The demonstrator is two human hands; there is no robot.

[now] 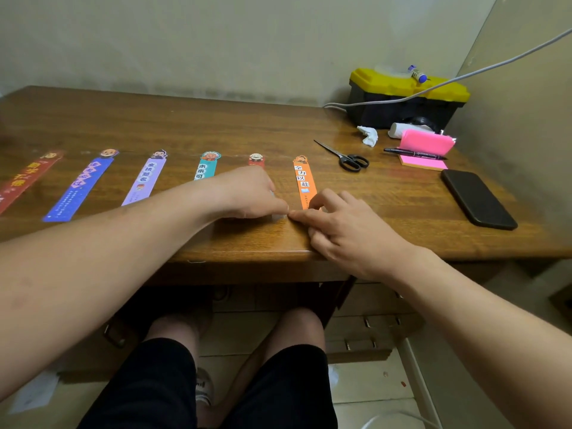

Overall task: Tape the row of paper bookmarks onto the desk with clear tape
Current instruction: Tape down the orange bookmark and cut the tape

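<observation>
Brown wooden desk (216,125) against a pale wall carries the row of paper bookmarks. The fifth, a red paper bookmark (256,159), shows only its cartoon-head top, the rest hidden under the left hand (247,193). A small pale piece of clear tape (278,216) lies at its near end, probably to pin it flat. The left hand, knuckles up with fingers curled, meets the right hand (346,230) there, one digit stretched onto the tape; whether either pinches or merely presses cannot be told. An orange paper bookmark (303,181) lies just right, its foot under right fingers. Black-handled scissors (349,157) lie farther right. No tape roll is identifiable.
</observation>
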